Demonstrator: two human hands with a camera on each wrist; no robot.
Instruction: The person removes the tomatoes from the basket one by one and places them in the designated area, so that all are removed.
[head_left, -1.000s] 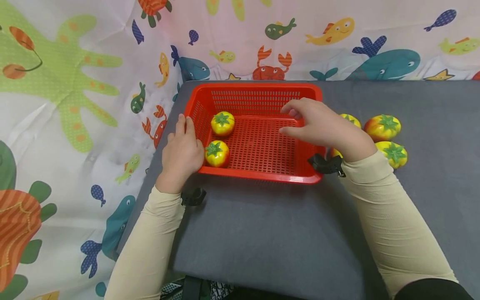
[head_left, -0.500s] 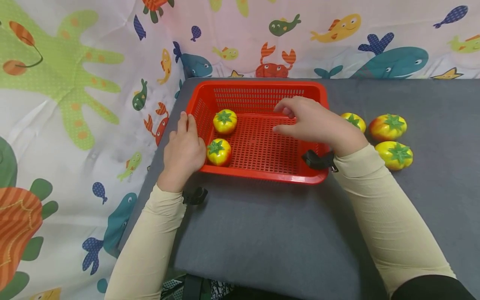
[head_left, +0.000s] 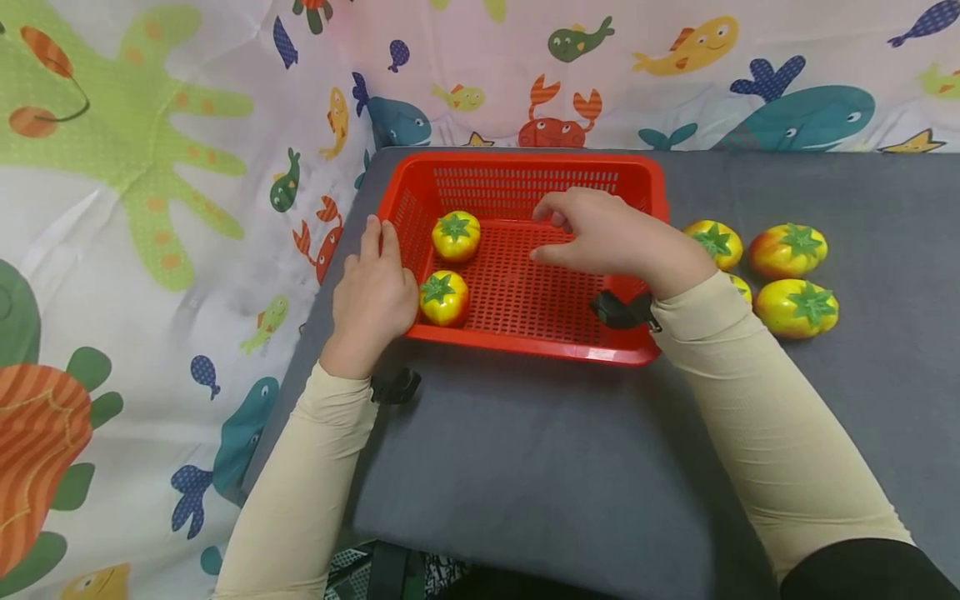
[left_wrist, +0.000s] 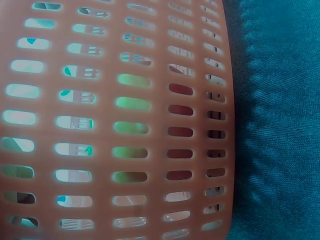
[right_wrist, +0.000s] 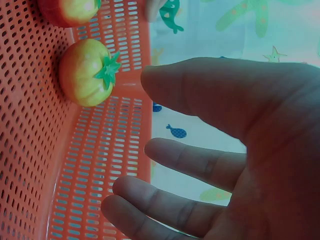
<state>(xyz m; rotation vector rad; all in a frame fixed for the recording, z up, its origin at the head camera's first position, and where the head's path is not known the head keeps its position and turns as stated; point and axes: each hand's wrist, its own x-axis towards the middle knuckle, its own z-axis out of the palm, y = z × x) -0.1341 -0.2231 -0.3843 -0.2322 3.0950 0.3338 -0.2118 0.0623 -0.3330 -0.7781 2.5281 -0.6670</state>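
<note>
Fingers and thumb apart, nothing between them: that's my right hand (head_left: 603, 239), hanging over the right half of the red basket (head_left: 517, 292), tips pointing at its left end. Two round fruits lie that way, the rear fruit (head_left: 456, 237) roughly level with my fingertips, the front fruit (head_left: 445, 298) by the near-left corner, both well apart from me. Green stars up, no long axis to speak of.

But the relation that counts, I'd judge, runs the other way! Four more sit bunched on the grey desk (head_left: 525, 467), off the basket's right edge, behind my fingertips with the right wall in between. Back-left fruit (head_left: 714, 240) is closest to that wall, then the back-right fruit (head_left: 787, 250), then the long fruit (head_left: 795, 308) in front, stretched left to right, star towards the right; a half-hidden fruit (head_left: 742, 287) peeks past my sleeve (head_left: 723, 333). Right hand is plainly the nearer one.

Over at the basket's left edge, my left hand (head_left: 375, 296) rests on the rim, two fingers straight; thumb out of sight, so whether it grips, I can't tell.

Room? Tight at the desk's back-left corner, where the printed curtain (head_left: 480, 58) rises; broad towards the front edge and out right.
</note>
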